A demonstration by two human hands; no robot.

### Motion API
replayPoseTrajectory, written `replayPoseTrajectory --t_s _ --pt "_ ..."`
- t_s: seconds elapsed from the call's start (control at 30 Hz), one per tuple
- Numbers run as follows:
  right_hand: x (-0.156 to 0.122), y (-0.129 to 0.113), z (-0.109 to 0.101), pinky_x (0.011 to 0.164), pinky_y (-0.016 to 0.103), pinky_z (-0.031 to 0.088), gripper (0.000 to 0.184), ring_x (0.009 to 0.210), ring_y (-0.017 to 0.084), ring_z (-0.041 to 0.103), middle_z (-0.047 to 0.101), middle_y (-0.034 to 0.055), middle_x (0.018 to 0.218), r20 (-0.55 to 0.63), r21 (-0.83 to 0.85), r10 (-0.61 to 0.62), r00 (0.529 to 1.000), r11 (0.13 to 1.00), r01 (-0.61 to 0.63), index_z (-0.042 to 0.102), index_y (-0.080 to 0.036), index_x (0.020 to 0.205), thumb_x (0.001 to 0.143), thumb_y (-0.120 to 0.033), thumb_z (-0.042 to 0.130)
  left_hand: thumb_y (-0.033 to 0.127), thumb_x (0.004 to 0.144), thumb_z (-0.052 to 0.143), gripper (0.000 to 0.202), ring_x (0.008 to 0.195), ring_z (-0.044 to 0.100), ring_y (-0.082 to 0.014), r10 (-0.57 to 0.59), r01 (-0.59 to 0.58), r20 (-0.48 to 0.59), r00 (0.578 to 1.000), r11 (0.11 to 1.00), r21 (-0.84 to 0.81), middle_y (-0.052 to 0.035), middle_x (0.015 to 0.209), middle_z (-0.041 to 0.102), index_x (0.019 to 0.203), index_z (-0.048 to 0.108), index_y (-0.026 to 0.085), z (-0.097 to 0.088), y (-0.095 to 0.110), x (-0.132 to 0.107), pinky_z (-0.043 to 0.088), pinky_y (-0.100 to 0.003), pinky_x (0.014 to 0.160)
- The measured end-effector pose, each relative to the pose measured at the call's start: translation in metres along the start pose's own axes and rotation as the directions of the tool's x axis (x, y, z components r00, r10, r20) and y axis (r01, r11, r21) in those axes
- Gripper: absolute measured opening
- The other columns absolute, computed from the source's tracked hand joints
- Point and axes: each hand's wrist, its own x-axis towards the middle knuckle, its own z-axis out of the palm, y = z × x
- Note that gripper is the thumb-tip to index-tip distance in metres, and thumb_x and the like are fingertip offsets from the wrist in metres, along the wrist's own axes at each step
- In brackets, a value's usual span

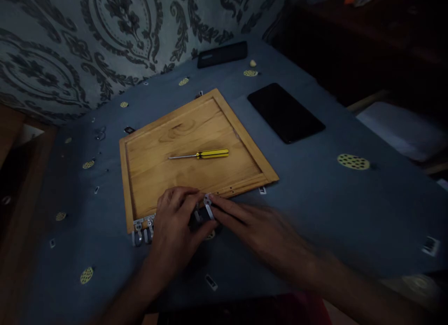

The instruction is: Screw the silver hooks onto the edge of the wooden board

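Note:
A wooden panel [182,143] with a raised frame lies on a blue cloth. A yellow-handled screwdriver [206,154] rests on its middle. At the panel's near edge both hands meet over a small metal hinge [208,207]. My left hand [175,222] is curled with its fingertips pinched at the hinge. My right hand [252,227] is blurred, its fingers pressed on the same hinge. Another metal hinge [143,228] sits on the panel's near left corner.
A black phone [285,111] lies right of the panel and a dark flat case [222,53] at the far edge by the patterned wall. Small screws and bits dot the blue cloth [350,208]. A white object [402,129] sits beyond the right edge.

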Motion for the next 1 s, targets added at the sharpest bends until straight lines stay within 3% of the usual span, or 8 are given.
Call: replayPoseTrajectory --t_s 0.17,0.4,0.67,1.0 --pt "-0.001 -0.002 -0.001 0.085 0.037 0.067 0.058 0.108 0.022 0.074 0.056 0.0093 0.151 0.067 -0.025 0.04 0.997 0.999 -0.038 0.054 -0.015 0.14 0.086 0.004 0.048 0.023 0.082 0.079 0.039 0.107 0.058 -0.0274 0.01 -0.01 -0.011 1.0 1.0 0.001 -0.0072 0.115 0.064 0.116 0.059 0.022 0.0 0.0 0.0 0.048 -0.047 0.092" --pt "-0.002 -0.001 0.0 0.085 0.038 0.067 0.061 0.105 0.022 0.075 0.057 0.0106 0.15 0.064 -0.029 0.034 0.997 0.999 -0.032 0.051 -0.014 0.143 0.085 0.004 0.047 0.024 0.082 0.079 0.04 0.107 0.058 -0.0276 0.004 -0.004 0.003 1.0 1.0 0.003 -0.0073 0.115 0.065 0.116 0.059 0.021 0.0 0.002 -0.001 0.049 -0.045 0.092" --pt "0.001 -0.001 -0.004 0.081 0.034 0.067 0.06 0.101 0.02 0.076 0.061 0.0094 0.146 0.048 -0.034 0.023 0.999 0.999 -0.021 0.055 -0.016 0.138 0.083 0.005 0.044 0.03 0.076 0.085 0.066 0.114 0.059 -0.0287 -0.077 0.081 0.072 0.994 0.995 -0.053 -0.007 0.124 0.064 0.132 0.051 0.025 -0.012 -0.004 -0.007 0.05 -0.047 0.098" --pt "0.003 -0.001 -0.003 0.08 0.034 0.067 0.059 0.102 0.021 0.076 0.063 0.0109 0.144 0.018 -0.03 0.01 1.0 1.0 -0.01 0.056 -0.016 0.138 0.084 0.006 0.044 0.029 0.076 0.086 0.06 0.117 0.059 -0.0263 -0.064 0.066 0.029 0.998 0.994 -0.082 -0.0062 0.126 0.063 0.126 0.054 0.026 -0.02 -0.016 -0.008 0.051 -0.044 0.098"
